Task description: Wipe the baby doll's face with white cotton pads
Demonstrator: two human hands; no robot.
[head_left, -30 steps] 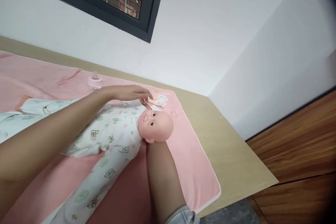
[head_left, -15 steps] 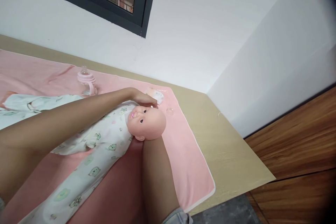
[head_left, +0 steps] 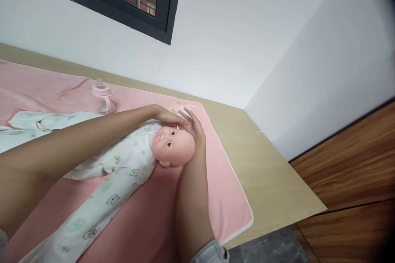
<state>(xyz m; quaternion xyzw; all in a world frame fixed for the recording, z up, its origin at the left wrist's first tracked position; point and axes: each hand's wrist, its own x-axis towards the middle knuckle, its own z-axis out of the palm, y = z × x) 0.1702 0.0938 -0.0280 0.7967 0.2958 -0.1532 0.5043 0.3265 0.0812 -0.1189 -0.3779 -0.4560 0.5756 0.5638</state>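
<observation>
A bald baby doll (head_left: 174,146) in a white printed sleepsuit (head_left: 123,160) lies on its back, head to the right. My left hand (head_left: 171,118) reaches over the doll's body to the far side of its head. Its fingers are curled by the ear, with a speck of white beside them; what they hold is mostly hidden. My right hand (head_left: 196,126) curves around the crown of the head, fingers apart and near the left hand's fingertips. The right forearm passes beside and partly behind the head.
A pink blanket (head_left: 228,197) covers much of the wooden tabletop (head_left: 262,172). A pink-topped baby bottle (head_left: 103,96) with a handle stands beyond the doll. A white wall and a dark-framed window (head_left: 169,16) rise behind. Wooden panels (head_left: 348,172) are at right.
My right hand has come out from behind the doll's head and now shows beside its crown with fingers spread. It covers the small clear object seen on the blanket before. My left hand stays put.
</observation>
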